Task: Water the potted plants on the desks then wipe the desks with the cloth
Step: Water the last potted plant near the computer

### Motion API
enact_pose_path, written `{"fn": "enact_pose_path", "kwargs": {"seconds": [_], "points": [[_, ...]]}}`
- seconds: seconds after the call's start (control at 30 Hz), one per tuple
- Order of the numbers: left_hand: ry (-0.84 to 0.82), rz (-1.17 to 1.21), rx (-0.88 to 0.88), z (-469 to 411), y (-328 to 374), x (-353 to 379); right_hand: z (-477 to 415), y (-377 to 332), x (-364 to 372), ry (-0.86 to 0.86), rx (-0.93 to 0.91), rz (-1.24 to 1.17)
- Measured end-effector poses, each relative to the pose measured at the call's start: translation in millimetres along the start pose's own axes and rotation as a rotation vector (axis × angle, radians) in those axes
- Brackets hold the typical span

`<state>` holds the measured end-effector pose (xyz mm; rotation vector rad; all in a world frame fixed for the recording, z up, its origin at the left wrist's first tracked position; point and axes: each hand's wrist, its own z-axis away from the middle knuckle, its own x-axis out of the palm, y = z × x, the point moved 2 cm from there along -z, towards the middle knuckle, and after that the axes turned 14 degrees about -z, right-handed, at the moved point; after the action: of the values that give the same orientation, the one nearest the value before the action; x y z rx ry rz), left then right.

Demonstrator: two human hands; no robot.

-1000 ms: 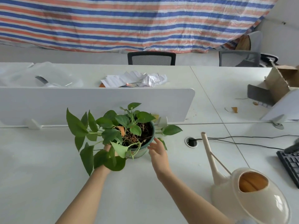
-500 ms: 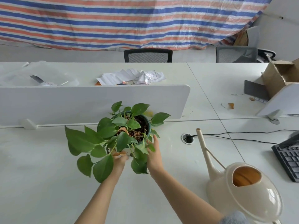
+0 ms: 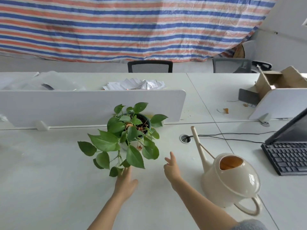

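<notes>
A leafy green potted plant [image 3: 127, 135] in a dark teal pot stands on the white desk [image 3: 49, 180], close to the low white divider. My left hand [image 3: 126, 181] is open just below its hanging leaves, fingertips near one leaf, holding nothing. My right hand [image 3: 171, 168] is open with fingers apart, to the right of the plant and clear of it. A cream watering can [image 3: 230, 178] with a long thin spout sits on the desk to the right of my right hand. No cloth is in view.
The white divider [image 3: 83, 105] runs behind the plant. A cable hole [image 3: 185, 138] and black cables lie right of it. A black keyboard [image 3: 287, 158] and a tilted screen [image 3: 292, 128] are at the far right. Papers, a cardboard box and chairs are on the far side.
Both hands held the pot, set it down nearer the divider and let go. They have drawn back toward me and now hold nothing.
</notes>
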<state>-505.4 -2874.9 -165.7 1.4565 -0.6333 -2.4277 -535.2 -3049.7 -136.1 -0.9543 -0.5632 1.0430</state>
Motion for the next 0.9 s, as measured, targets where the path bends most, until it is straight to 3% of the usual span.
{"fn": "enact_pose_path", "kwargs": {"seconds": [0.17, 0.5, 0.7, 0.9], "points": [[-0.067, -0.245, 0.016, 35.4, -4.3, 4.1, 37.0, 13.8, -26.4, 0.044, -0.006, 0.051], [-0.092, -0.355, 0.065, 79.8, -6.0, 20.3, 103.7, 49.8, -58.4, 0.096, -0.025, 0.184], [-0.017, -0.384, 0.081, 122.2, -7.8, 16.8, 138.6, 56.9, -66.5, 0.06, -0.085, 0.298], [0.095, -0.385, 0.0, 196.7, -35.6, 13.1, 188.3, 73.3, -52.8, -0.087, -0.139, 0.373]]}}
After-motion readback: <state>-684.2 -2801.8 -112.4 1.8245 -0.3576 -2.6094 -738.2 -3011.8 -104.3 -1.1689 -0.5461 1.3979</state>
